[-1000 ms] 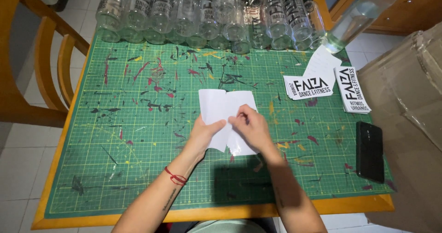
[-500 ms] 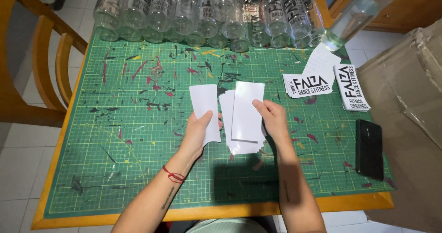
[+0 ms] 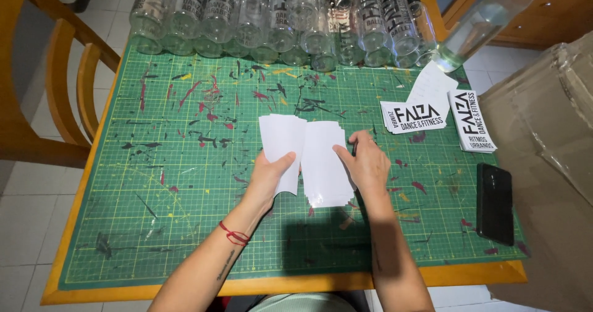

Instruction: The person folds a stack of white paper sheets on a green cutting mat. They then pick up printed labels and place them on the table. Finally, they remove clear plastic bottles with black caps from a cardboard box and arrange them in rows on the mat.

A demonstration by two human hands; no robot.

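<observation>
Head view. Since 1.0 s ago the single bunch of white sheets has been split into 2. The left hand (image 3: pixel 267 177) now pinches a smaller white sheet (image 3: pixel 281 140) by its lower edge, thumb on top. The right hand (image 3: pixel 367 162) grips the thicker stack of white sheets (image 3: pixel 323 164) at its right edge, fingers curled over it. The 2 lots lie side by side, their inner edges touching or slightly overlapping, just above the green cutting mat (image 3: pixel 185 182) at the middle of the tabletop (image 3: pixel 74 287). Judgement: 1 sheet is being peeled off the stack, so separation is under way.

Containers: a row of clear glass bottles (image 3: pixel 278 22) with dark lettering stands along the far edge of the mat; they appear empty. 1 more clear bottle (image 3: pixel 485 22) leans at the far right.

2 piles of printed labels (image 3: pixel 441 119) sit on the mat to the right, a black phone (image 3: pixel 494 204) nearer.
</observation>
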